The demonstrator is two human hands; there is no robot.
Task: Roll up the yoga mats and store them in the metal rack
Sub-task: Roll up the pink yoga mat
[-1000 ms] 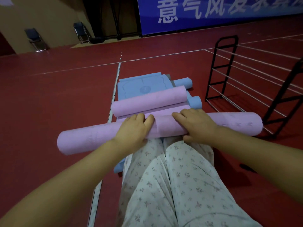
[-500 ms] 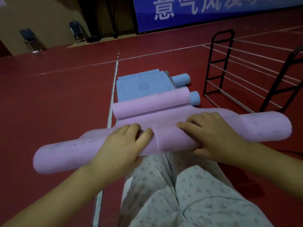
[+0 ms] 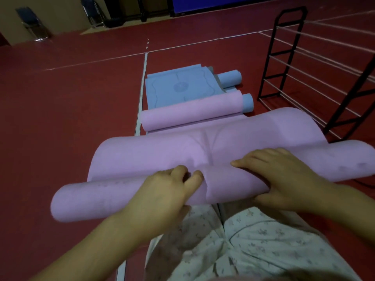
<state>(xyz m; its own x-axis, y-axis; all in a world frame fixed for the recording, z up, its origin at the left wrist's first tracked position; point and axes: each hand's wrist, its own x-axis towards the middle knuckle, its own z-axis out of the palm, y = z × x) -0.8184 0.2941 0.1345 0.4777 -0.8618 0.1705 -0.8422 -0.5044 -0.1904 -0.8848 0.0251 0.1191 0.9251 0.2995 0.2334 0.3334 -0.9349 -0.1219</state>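
I see the pink roll (image 3: 203,179) come up off the floor in both hands, its loose flap (image 3: 203,142) now unwinding and spreading wide behind it.

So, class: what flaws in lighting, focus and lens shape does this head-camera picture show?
Head view: dim indoor light with dark corners; wide-angle bending curves the metal rack and the floor lines; motion blur softens the purple mat, the left hand and right hand; no glare.
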